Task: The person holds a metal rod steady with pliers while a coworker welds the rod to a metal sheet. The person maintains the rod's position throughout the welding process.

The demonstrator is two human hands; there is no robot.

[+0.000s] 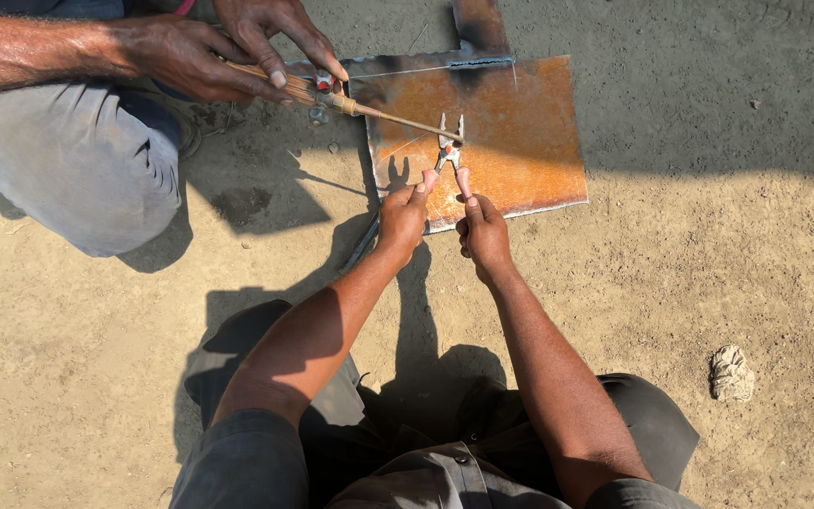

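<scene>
My left hand (403, 213) and my right hand (482, 229) each grip one pink-sleeved handle of a pair of pliers (448, 151), spreading the handles apart. The plier jaws stand open over a rusty orange steel plate (520, 141) lying on the ground. A brass torch tip (398, 118) reaches in from the upper left, and its end meets the open jaws. Another person's hands (228, 52) hold that torch by its handle.
The other person crouches at the upper left, with a grey trouser knee (77, 160) close to the plate. A dark welded strip (478, 33) joins the plate's top edge. A crumpled rag or stone (731, 372) lies on the sandy ground at the right.
</scene>
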